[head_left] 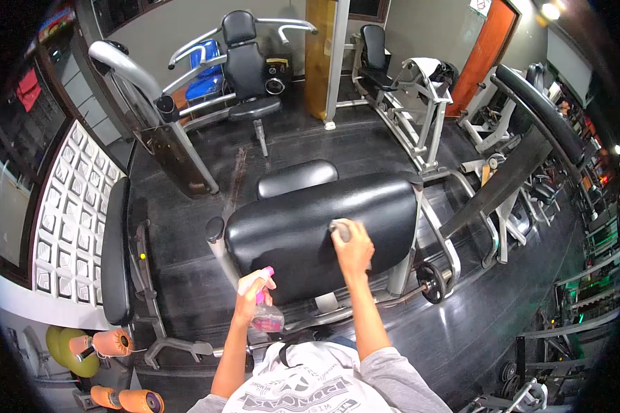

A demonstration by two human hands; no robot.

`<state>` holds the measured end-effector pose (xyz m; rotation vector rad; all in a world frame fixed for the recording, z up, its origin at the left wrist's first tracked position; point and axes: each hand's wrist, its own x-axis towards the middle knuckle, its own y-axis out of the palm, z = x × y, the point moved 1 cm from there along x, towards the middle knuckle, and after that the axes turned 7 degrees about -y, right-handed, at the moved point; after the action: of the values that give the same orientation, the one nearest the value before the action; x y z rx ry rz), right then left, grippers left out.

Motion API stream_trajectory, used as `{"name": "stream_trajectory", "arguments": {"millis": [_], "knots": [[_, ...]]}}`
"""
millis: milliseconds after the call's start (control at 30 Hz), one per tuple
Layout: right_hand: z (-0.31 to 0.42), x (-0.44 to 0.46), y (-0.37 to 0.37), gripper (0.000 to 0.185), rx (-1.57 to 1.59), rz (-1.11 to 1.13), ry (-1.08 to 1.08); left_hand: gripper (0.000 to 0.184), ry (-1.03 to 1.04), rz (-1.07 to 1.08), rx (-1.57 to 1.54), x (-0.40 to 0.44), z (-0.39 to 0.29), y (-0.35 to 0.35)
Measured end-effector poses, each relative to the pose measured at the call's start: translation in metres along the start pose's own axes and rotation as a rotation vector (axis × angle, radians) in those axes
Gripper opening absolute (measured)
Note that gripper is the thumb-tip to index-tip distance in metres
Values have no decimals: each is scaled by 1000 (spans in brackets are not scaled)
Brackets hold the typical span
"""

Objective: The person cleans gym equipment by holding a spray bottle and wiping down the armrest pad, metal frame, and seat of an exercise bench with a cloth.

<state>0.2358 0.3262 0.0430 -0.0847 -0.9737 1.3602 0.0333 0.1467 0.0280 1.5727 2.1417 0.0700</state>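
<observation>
You have free room for your right hand (353, 248) leftward across the black pad (289, 224); 1 capped post (215, 234) stands at the pad's left end.

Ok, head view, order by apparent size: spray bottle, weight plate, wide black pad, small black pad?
1. wide black pad
2. small black pad
3. spray bottle and weight plate: too alike to rank

The right hand (355, 251) covers most of a grey wad (339, 230), its material unclear, on a glossy black bench pad (282, 230). Off the pad's near left corner, the left hand (249, 294) partly hides a pink-topped clear plastic bottle (266, 319), its printing unreadable. The frame's bottom edge crops a white printed shirt (317, 378).
</observation>
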Motion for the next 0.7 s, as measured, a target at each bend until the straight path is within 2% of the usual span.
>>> {"name": "stream_trajectory", "arguments": {"millis": [167, 300, 433, 533, 633, 700], "knots": [[34, -28, 22, 25, 112, 234, -199, 28, 75, 38, 13, 22, 8, 17], [10, -27, 3, 28, 69, 263, -236, 25, 85, 59, 40, 38, 3, 37], [-41, -5, -33, 24, 18, 187, -80, 20, 58, 75, 54, 48, -1, 58], [-70, 16, -44, 21, -37, 18, 50, 17, 38, 101, 48, 55, -1, 71], [-65, 21, -32, 21, -62, -19, 70, 17, 42, 130, 38, 63, -2, 85], [-50, 15, -22, 21, 39, 14, 23, 19, 53, 140, 58, 70, -4, 94]]}}
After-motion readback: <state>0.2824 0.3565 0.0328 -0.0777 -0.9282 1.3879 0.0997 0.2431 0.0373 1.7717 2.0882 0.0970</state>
